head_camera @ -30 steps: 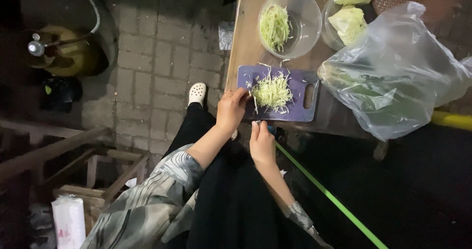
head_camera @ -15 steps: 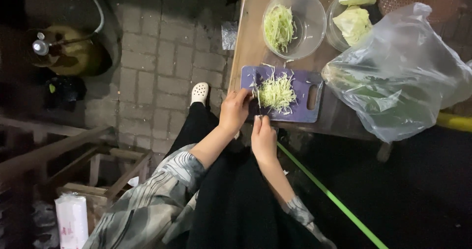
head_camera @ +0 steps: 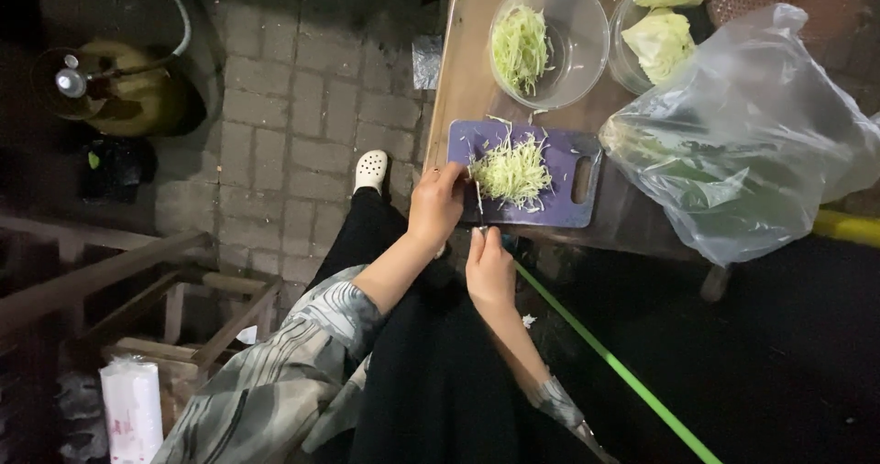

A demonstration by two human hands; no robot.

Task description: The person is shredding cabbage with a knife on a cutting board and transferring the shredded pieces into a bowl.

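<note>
Brown wooden tabletop (head_camera: 463, 79), upper centre, bears a purple plastic cutting board (head_camera: 559, 209) with shredded pale-green cabbage (head_camera: 511, 169). Compared with earlier, the left hand (head_camera: 437, 205) has shifted slightly, fingers curled at the board's edge; the right hand (head_camera: 489, 267) is closed on a knife (head_camera: 478, 198). A clear glass bowl (head_camera: 573, 47) and crumpled clear plastic bag (head_camera: 742, 143) lie beyond.

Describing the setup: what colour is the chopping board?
Purple, seen in the head view: chopping board.

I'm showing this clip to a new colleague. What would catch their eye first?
The pale shredded cabbage on the purple board at the table's near edge, with the left hand beside it and the right hand holding a knife. Behind, a clear bowl of shreds; to the right, a big plastic bag.
</note>
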